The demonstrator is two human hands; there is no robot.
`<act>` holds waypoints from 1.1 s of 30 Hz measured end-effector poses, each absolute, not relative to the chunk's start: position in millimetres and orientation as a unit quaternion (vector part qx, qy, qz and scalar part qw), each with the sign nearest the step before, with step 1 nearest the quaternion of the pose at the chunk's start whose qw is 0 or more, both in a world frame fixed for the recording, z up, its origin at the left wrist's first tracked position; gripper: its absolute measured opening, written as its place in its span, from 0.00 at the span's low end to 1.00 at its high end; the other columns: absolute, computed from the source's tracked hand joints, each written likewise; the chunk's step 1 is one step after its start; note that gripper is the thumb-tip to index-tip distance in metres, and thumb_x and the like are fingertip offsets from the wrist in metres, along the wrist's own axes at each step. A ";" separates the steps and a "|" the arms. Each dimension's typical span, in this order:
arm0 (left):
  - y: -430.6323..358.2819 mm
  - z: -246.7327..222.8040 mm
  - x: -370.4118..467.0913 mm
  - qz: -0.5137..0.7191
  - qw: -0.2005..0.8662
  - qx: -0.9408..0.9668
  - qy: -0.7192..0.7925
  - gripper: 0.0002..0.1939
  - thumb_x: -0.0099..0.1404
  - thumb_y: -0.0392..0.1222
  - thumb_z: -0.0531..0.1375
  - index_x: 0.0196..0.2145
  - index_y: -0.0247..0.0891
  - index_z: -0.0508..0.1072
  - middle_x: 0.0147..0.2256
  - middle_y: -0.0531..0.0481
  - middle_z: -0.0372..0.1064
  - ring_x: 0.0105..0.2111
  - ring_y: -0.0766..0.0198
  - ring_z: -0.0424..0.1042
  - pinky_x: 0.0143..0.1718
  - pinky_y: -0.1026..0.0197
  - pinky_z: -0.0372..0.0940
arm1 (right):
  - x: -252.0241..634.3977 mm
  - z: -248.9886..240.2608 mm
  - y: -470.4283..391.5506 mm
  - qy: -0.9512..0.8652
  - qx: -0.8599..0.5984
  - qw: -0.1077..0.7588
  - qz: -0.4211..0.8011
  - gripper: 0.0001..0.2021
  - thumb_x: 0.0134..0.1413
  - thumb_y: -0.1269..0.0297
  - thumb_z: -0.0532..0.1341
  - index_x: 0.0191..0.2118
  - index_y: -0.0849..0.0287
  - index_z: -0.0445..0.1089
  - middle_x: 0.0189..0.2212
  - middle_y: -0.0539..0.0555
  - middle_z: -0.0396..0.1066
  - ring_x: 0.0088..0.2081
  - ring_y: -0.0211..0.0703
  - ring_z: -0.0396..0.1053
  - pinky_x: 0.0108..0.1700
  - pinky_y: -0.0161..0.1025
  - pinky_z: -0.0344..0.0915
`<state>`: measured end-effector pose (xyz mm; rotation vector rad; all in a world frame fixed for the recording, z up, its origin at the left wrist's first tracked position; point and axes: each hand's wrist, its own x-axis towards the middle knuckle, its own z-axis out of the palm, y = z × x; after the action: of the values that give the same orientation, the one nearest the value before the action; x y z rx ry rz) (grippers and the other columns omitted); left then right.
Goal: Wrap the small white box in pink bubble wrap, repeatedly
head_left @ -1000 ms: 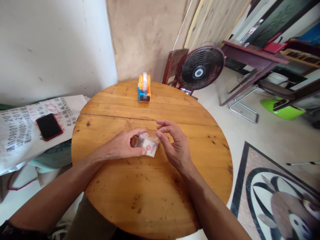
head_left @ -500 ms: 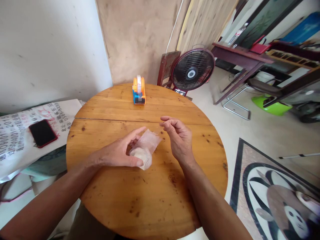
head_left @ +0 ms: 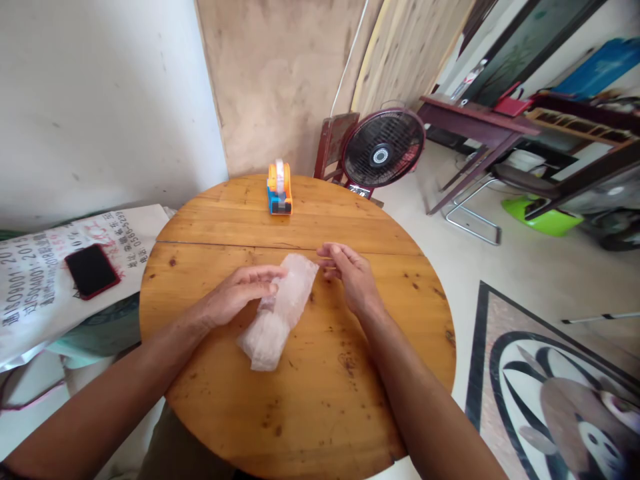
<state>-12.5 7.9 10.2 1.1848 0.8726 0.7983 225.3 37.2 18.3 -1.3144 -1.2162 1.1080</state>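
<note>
Over the middle of a round wooden table [head_left: 320, 413], we find a translucent plastic packet [head_left: 280, 313] stretched slantwise, its ends pointing to seven and one o'clock; whether it rests flat on the wood, we cannot tell. From between nine and ten o'clock, the left hand [head_left: 235, 293] meets its edge, thumb and fingers parted rather than clenched. We take the light touch as a way to steady thin, crumpled film without creasing it further. At two o'clock, the right hand [head_left: 353, 277] curls beside the packet's upper corner; we cannot tell whether its fingers grip any plastic. Hands on either side, in our reading, keep both long edges within reach. At twelve o'clock on the table stands an orange-and-blue tape dispenser [head_left: 286, 193], placed, we judge, out of the hands' way yet close by. Beyond the rim, between nine and ten, a phone [head_left: 93, 271] lies on a printed sheet [head_left: 131, 230]; a fan [head_left: 383, 150] stands at one o'clock, facing the table.
</note>
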 end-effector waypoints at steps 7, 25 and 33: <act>10.9 10.4 -4.6 0.425 0.729 0.416 0.338 0.29 0.52 0.39 0.68 0.53 0.38 0.73 0.46 0.45 0.75 0.46 0.56 0.72 0.47 0.56 0.64 | 211.7 10.0 27.4 -0.586 -0.491 0.393 0.510 0.31 0.46 0.59 0.68 0.56 0.59 0.60 0.30 0.50 0.75 0.30 0.41 0.72 0.30 0.37 0.66; 7.4 3.1 -2.3 0.344 0.660 0.541 0.391 0.29 0.58 0.44 0.65 0.57 0.34 0.69 0.55 0.40 0.71 0.56 0.50 0.69 0.59 0.48 0.60 | 210.1 -15.9 48.6 -0.640 -0.534 0.482 0.270 0.24 0.53 0.61 0.60 0.55 0.60 0.64 0.34 0.53 0.74 0.31 0.42 0.70 0.38 0.42 0.68; 6.7 5.3 -3.1 0.362 0.662 0.546 0.364 0.36 0.60 0.44 0.66 0.63 0.36 0.62 0.59 0.37 0.67 0.59 0.49 0.67 0.58 0.48 0.62 | 197.5 26.9 15.1 -0.708 -0.539 0.404 0.212 0.13 0.57 0.52 0.60 0.34 0.57 0.72 0.29 0.53 0.74 0.32 0.44 0.71 0.37 0.41 0.65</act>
<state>-3.1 6.7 5.3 1.2342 0.8220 0.8187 197.5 15.1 26.9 -1.3613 -1.7864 0.5345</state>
